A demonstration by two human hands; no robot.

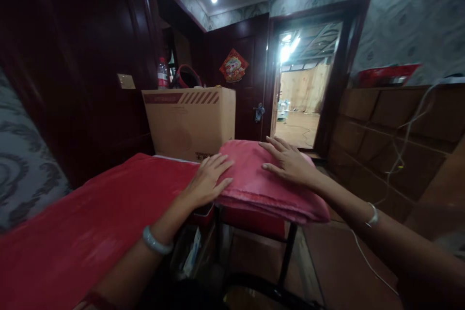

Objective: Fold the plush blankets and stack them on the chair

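A folded pink-red cloth (254, 184) lies on top of a red stool or chair with black legs (286, 256). My left hand (209, 179) rests flat on the cloth's left edge, fingers spread. Flat on the cloth's upper right part lies my right hand (286, 160), fingers also apart. Neither hand grips anything. A pale bangle sits on my left wrist and a silver bracelet on my right.
A red-covered table (83, 227) stretches to the left. A cardboard box (189, 121) stands behind the cloth. A dark wooden door and an open doorway (301, 92) are ahead. Stacked cardboard boxes (392, 131) line the right, with a white cable (403, 150) hanging.
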